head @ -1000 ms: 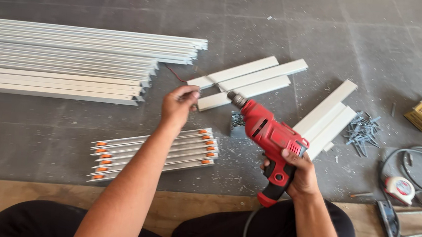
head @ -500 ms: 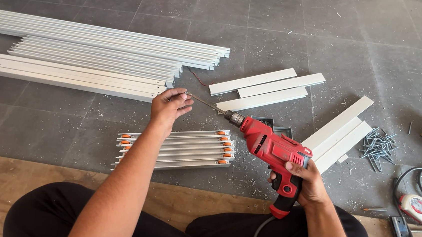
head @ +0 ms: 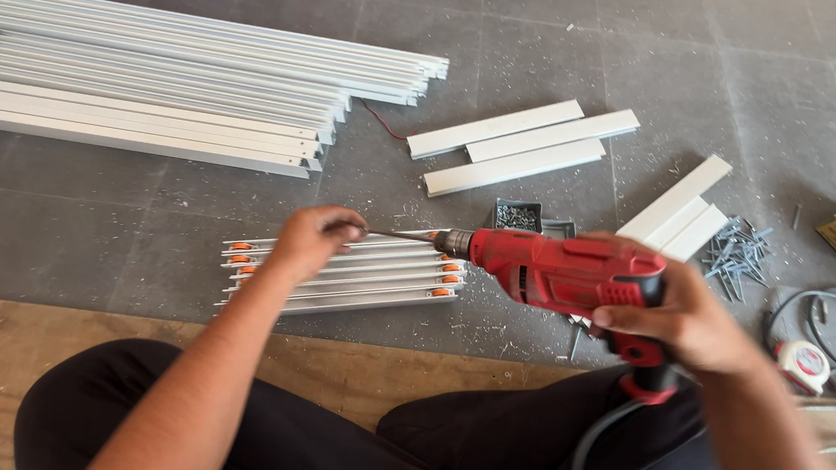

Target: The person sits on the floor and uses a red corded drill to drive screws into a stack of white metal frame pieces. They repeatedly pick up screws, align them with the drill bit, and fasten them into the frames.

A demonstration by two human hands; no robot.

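Since half a second ago, the red drill (head: 569, 274) has swung from pointing up and away to lying almost level, its bit (head: 403, 234) now aimed toward the person's left, and the left hand (head: 313, 240) has come in to meet the tip of that bit.

The view looks down from the person's head at their lap and a grey floor (head: 140, 233). The right hand (head: 682, 320) is closed firmly around the drill's handle, wrist bent, with the forearm coming in from the lower right corner. A grey cord (head: 600, 448) drops from the base of the handle across the dark trousers (head: 342, 438).

The left arm stretches forward from the lower left. Its fingers (head: 342, 229) are curled in a narrow pinch at the end of the bit; whether they grip the bit itself or something small on it cannot be told.

Just beneath the left hand and the bit lies a bundle of short metal rails with orange ends (head: 355, 275). Earlier the hand hovered above and to the left of this bundle, apart from the drill. Behind the drill sits a small dark box of screws (head: 517, 215). Three short white strips (head: 519, 149) lie farther back, and a long stack of white strips (head: 172, 76) fills the upper left. Loose nails (head: 735, 252) are scattered to the right.
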